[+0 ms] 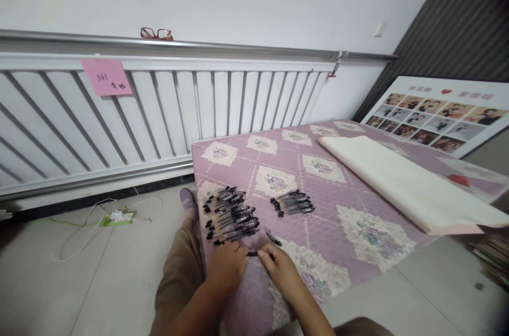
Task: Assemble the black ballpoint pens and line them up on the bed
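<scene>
Both of my hands are at the near edge of the table, closed on one dark pen [253, 254]. My left hand [229, 264] wraps round one end, hiding much of it. Thumb and fingers of my right hand [279, 266] pinch the other end. Just beyond the right fingers lies a black pen cap [273, 237] with a clip. A loose heap of black capped pens [230, 217] is past my left hand. To the right of that heap, several similar pens [292, 203] lie side by side in a neater row.
A purple floral cloth [322, 166] covers the table. On its right side lies a long cream sheet [397, 182], and a photo board [433, 113] leans behind. A white radiator [222, 103] runs along the wall. A power strip [119, 217] with cables sits on the floor at left.
</scene>
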Demonstrator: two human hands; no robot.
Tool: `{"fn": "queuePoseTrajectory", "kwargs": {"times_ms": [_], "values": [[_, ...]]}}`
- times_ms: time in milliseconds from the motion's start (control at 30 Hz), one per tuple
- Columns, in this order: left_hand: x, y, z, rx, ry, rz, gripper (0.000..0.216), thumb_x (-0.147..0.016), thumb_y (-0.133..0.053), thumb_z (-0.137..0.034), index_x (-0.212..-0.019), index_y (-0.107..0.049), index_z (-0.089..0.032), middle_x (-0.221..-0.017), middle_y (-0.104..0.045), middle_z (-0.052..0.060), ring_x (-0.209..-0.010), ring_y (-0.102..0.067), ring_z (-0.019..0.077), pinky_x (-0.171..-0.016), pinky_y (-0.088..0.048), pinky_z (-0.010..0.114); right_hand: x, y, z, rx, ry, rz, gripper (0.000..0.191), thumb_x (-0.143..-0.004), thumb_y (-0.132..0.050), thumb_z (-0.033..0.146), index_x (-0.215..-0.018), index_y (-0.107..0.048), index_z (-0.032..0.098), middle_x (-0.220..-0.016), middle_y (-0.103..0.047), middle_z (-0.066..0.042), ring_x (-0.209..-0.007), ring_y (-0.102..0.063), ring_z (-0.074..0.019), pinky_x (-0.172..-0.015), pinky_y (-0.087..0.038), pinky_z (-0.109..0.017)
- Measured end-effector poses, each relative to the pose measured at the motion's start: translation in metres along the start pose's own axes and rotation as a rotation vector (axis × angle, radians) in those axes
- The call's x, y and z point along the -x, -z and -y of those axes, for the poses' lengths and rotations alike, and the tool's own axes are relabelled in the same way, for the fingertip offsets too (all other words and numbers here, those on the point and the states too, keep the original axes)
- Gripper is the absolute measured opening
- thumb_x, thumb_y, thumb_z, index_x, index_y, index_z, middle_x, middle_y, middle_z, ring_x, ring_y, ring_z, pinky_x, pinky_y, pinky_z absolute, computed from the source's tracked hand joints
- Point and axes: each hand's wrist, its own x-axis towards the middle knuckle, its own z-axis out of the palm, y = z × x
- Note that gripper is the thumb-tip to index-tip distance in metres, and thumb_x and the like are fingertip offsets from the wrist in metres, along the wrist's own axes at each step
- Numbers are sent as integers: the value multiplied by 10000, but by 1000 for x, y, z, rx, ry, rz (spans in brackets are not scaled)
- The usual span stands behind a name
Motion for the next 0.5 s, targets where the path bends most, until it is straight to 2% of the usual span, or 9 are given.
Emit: {"fn": "queuePoseTrajectory", "kwargs": {"times_ms": [100, 233, 500], "values": [[0, 0, 0, -2, 1, 3, 211, -932, -415, -277, -991, -613, -240, -965, -626, 28, -922, -567, 204, -815, -432, 332, 1, 2, 0, -115, -17, 10, 152, -769, -531, 333, -692, -562, 206, -637, -528, 17, -624, -500, -160, -597, -390, -260], [1, 2, -2, 9, 19, -1, 204, -925, -432, -264, -1004, -618, -237, -961, -627, 33, -920, -567, 199, -820, -430, 324, 1, 6, -3, -228, -56, 7, 108, -738, -560, 310, -743, -580, 204, -619, -495, 40, -592, -478, -141, -574, -376, -241], [2, -4, 2, 68, 41, -128, 178, -900, -475, -227, -979, -633, -249, -938, -625, 19, -923, -560, 181, -849, -420, 311, 3, 7, -12, -348, -107, -92, 213, -743, -603, 391, -839, -617, 202, -651, -545, 24, -606, -498, -149, -582, -396, -253]]}}
